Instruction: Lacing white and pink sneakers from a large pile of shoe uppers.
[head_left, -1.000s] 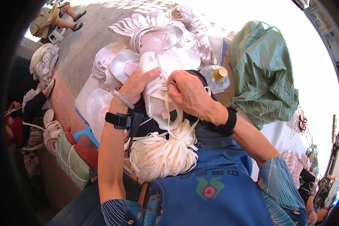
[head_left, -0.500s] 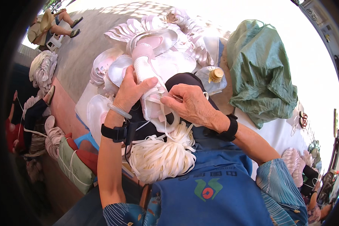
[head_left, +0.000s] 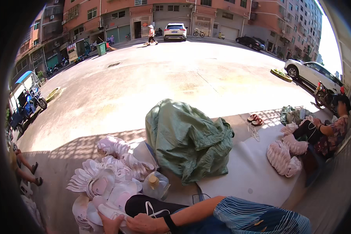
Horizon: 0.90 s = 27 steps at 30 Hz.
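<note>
A pale pink and white shoe upper (head_left: 105,208) lies low in the view, over my dark-clad leg (head_left: 150,203). My left hand (head_left: 111,224) is closed round its side, partly cut off by the lower edge. Against the same upper rests my right hand (head_left: 142,224), fingers bent and pinched together. From behind that hand a white shoelace (head_left: 153,211) loops up over the dark cloth. The fingertips show only in part. More pink and white shoe uppers (head_left: 99,185) lie heaped just beyond my hands.
A clear plastic jug (head_left: 156,187) with a yellowish cap stands beside the heap. Behind it bulges a big green sack (head_left: 187,140). Right lie a white sheet (head_left: 245,171), bundled pink uppers (head_left: 282,158) and red sandals (head_left: 254,119); a person (head_left: 333,130) sits there.
My view has swung up and right, from my lap to the sunlit street. My hands now sit at the lower edge, still on the shoe upper.
</note>
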Available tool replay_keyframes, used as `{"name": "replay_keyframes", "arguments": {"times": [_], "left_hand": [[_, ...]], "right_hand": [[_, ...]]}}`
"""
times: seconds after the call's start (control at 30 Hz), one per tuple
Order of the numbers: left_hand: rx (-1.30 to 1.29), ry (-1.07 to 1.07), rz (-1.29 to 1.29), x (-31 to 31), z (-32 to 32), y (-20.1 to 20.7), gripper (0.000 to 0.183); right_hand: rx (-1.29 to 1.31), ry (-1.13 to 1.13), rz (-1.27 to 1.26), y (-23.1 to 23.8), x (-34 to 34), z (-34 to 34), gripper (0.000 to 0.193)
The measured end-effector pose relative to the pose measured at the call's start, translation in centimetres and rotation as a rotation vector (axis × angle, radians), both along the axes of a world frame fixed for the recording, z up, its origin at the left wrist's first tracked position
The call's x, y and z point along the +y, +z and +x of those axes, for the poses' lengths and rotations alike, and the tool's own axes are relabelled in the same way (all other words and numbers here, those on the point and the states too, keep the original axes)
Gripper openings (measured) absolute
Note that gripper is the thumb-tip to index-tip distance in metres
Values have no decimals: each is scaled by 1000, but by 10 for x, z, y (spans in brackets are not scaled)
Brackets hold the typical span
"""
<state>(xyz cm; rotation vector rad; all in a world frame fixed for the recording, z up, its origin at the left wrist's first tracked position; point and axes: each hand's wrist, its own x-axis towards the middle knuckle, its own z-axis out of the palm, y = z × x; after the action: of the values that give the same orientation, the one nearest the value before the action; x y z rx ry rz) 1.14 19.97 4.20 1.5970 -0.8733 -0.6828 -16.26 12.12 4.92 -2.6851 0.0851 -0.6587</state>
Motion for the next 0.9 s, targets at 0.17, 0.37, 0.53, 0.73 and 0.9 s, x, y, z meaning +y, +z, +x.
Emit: {"name": "replay_keyframes", "arguments": {"times": [0.17,0.37,0.53,0.73,0.9], "left_hand": [[-114,15,26,-2,13,-12,107],[-110,56,101,-6,1,6,111],[-158,101,138,-7,0,5,110],[-123,110,101,-10,-11,16,101],[-102,54,72,-9,4,-4,89]], "right_hand": [[-18,91,-92,29,-2,-20,27],[8,77,59,44,-1,-24,23],[25,57,-25,24,-1,-20,19],[86,57,-46,2,7,-14,16],[254,150,32,24,1,-19,14]]}}
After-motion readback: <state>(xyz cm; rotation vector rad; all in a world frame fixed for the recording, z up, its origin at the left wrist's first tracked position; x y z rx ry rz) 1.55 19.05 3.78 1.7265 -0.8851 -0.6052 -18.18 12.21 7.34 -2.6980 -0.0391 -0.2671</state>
